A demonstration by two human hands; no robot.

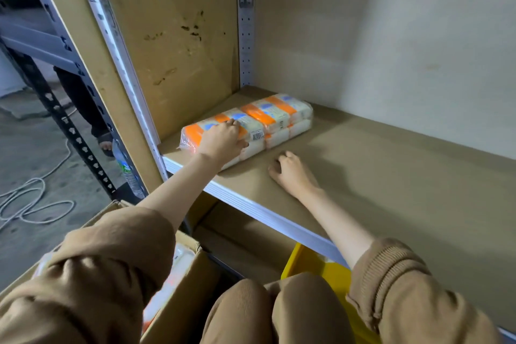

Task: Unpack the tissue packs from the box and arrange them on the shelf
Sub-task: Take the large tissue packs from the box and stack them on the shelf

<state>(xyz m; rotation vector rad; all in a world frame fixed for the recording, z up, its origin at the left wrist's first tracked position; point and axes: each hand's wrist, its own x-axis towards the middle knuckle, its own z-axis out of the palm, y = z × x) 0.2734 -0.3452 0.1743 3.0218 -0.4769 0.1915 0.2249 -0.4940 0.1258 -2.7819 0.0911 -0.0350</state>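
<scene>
A plastic-wrapped bundle of tissue packs [275, 116], orange and white, lies on the brown shelf board [391, 165] against the left back corner. My left hand [223, 141] rests on the bundle's near end, fingers curved over its top edge. My right hand [290, 172] sits on the bare shelf board just right of the bundle, fingers loosely curled and holding nothing. At the lower left the cardboard box [183, 296] stands open with more tissue packs [178, 262] showing inside, partly hidden by my left sleeve.
A yellow bin [329, 274] sits under the shelf by my knees. Perforated metal uprights [245, 22] frame the shelf. A water bottle [127, 169] stands at the left post. A white cable [30, 198] coils on the floor, and another person's foot [104, 142] stands beyond.
</scene>
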